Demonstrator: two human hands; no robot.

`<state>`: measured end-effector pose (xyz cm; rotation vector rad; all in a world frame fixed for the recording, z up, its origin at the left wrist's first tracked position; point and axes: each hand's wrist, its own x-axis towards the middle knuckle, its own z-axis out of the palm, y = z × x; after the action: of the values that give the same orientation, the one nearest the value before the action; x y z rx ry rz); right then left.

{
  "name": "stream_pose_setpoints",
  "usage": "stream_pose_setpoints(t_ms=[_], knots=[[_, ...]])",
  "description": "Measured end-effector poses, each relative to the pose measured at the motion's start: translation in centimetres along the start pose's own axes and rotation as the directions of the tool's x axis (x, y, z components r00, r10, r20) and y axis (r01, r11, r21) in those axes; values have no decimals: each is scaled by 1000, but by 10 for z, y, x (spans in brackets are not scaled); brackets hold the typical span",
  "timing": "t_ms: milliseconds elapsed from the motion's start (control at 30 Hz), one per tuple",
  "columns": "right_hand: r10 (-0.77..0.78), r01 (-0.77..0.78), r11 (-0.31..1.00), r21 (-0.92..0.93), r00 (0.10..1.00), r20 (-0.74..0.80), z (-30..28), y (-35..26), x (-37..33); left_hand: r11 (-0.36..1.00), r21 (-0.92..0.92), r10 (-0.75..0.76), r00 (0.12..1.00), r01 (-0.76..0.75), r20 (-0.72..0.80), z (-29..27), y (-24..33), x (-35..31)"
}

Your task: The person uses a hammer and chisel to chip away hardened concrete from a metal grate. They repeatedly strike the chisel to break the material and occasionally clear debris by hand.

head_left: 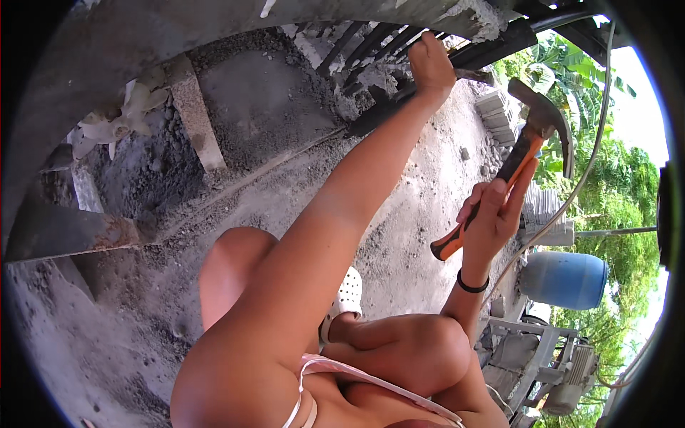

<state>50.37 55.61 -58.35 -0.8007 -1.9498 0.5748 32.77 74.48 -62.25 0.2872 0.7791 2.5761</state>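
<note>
In my right hand (494, 215) is a claw hammer (521, 153) with an orange and black handle. Its dark metal head is raised in the air, and my fingers wrap round the grip. My left arm stretches far out to the top, where my left hand (432, 65) is closed in a fist beside several dark metal bars (371, 46). A short dark metal end (474, 74) shows just past this fist; whether it belongs to what I hold is hidden. Grey, crusted cement (492, 23) clings to the large metal rim (178, 25) above.
Left lies a metal frame (196, 114) with grey rubble (160, 175). Dusty concrete floor (407, 192) spreads below my arms. On the right are stacked blocks (497, 114), a blue barrel (567, 279), a motor (571, 381) and a hanging cable (585, 178). My knees and a white clog (348, 294) are close.
</note>
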Motion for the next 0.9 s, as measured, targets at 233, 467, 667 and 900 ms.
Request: stream_pose_setpoints(t_ms=[233, 467, 667, 900], knots=[[-255, 256, 967, -3, 964, -72, -2, 3, 1, 989, 115, 88, 996, -89, 15, 0, -9, 3], [-347, 348, 930, -121, 937, 31, -10, 17, -8, 999, -37, 2, 1000, -1, 10, -10, -27, 16], [-396, 405, 912, -65, 910, 126, -18, 23, -25, 975, 119, 154, 958, -187, 243, -23, -18, -14], [-303, 310, 947, 81, 949, -83, -17, 25, -51, 858, 159, 416, 844, -487, 338, -24, 20, -65]])
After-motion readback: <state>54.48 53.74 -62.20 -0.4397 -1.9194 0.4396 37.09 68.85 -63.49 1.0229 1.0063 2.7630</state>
